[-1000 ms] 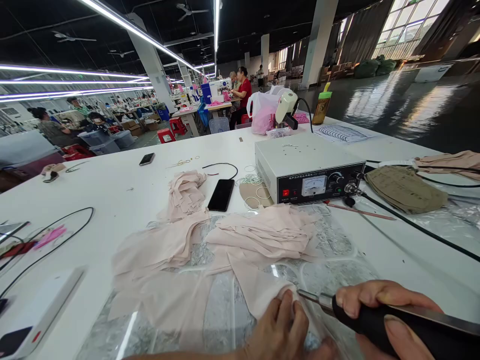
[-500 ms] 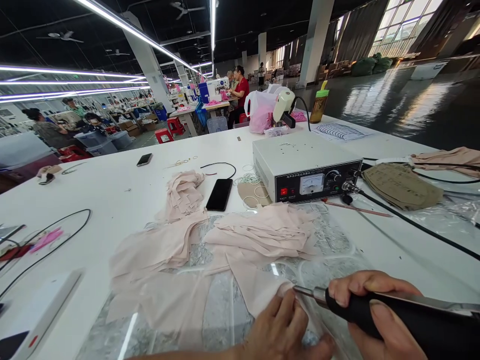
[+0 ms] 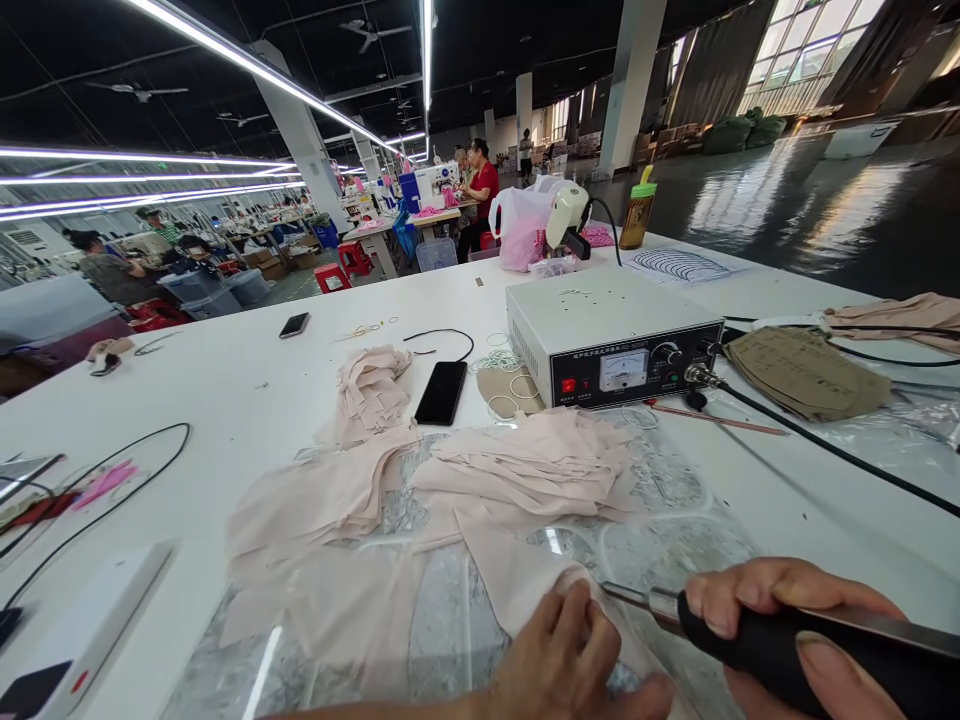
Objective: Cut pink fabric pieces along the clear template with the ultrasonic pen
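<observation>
At the bottom right, the right hand (image 3: 780,630) wraps its fingers around a black-handled welding tool (image 3: 787,645), tip pointing left; beside it the left hand (image 3: 570,660) presses spread fingers on pink fabric (image 3: 525,580); farther up the worktop (image 3: 225,380) stands the grey control box (image 3: 611,335).

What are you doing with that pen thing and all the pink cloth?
A person sits at a big white table. Their right hand grips a black-handled tool whose metal tip rests on a piece of pale pink fabric. Their left hand presses that fabric flat on a clear sheet. More pink pieces are piled behind, in front of a white control box with a dial.
</observation>
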`<state>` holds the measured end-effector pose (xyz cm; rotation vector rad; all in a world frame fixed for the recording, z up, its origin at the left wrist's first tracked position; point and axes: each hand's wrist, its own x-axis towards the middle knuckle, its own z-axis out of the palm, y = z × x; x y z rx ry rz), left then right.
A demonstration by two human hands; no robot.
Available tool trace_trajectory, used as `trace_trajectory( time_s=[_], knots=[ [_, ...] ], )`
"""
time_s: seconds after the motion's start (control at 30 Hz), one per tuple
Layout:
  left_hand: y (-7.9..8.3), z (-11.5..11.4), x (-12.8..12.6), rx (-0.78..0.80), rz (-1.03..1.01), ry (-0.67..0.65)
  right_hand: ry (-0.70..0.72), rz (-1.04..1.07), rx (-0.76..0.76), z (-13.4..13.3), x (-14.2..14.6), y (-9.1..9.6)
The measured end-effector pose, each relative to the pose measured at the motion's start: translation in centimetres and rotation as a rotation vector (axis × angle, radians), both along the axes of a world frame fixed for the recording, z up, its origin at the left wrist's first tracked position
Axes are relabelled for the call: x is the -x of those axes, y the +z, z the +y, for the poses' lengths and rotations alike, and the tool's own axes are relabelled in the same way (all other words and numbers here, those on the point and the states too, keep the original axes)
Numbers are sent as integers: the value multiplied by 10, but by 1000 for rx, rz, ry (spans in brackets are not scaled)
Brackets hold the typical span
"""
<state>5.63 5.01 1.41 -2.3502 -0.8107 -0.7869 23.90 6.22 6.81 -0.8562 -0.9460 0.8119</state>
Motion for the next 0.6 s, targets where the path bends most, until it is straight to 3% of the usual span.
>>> trace_trajectory(
  time_s=[0.1,0.37,0.6],
  knots=[
    [0,0,-1,-15,-51,-7,18,5,-7,-1,-2,-4],
    [-4,1,-1,-32,-40,-2,6,21,-12,7,8,7],
    [-4,2,-2,-53,-13,12,16,6,14,5,3,-5]
  ],
)
